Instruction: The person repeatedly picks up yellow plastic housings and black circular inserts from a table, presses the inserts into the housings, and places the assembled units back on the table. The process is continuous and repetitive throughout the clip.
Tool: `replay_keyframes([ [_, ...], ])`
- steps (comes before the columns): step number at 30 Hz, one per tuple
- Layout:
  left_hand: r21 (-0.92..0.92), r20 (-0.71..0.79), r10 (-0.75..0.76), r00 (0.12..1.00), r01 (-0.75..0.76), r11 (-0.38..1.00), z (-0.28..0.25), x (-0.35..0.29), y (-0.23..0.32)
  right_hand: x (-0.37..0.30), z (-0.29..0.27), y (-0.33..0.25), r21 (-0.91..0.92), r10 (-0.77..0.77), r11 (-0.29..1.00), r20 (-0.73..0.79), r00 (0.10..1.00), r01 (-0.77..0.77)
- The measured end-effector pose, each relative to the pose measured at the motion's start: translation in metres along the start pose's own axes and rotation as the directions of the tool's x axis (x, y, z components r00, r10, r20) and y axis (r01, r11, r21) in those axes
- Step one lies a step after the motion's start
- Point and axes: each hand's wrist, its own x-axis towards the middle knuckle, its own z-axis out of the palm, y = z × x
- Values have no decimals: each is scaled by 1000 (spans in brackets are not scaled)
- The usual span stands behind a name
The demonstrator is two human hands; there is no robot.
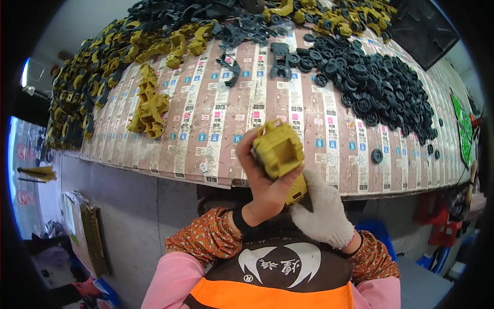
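My bare left hand [265, 193] is closed round a yellow plastic toy truck body [285, 152], held up in front of the table's near edge. A square hollow in the body faces up, and motion blurs its outline a little. My right hand [321, 213], in a white knit glove, is closed at the lower end of the same yellow piece. The glove hides most of its fingertips, and I cannot tell whether the lower yellow part is separate. Beyond my left hand, a yellow toy part [149, 105] lies on the table.
Striped printed sheeting covers the table [226, 154]. Black toy wheels [365, 77] are heaped at the right, with a loose wheel [377, 156] nearer me. Yellow-and-black toy vehicles [85, 87] crowd the left side. Dark parts [180, 15] pile up at the back, beside a black bin [424, 33].
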Motion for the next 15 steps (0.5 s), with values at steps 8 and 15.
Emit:
replay_keyframes([
  [8, -428, 282, -679, 678, 722, 544, -19, 38, 9, 32, -10, -4, 513, 271, 813, 83, 959, -275],
  [15, -343, 133, -752, 645, 742, 576, -78, 45, 4, 49, -52, 6, 740, 318, 512, 308, 897, -436],
])
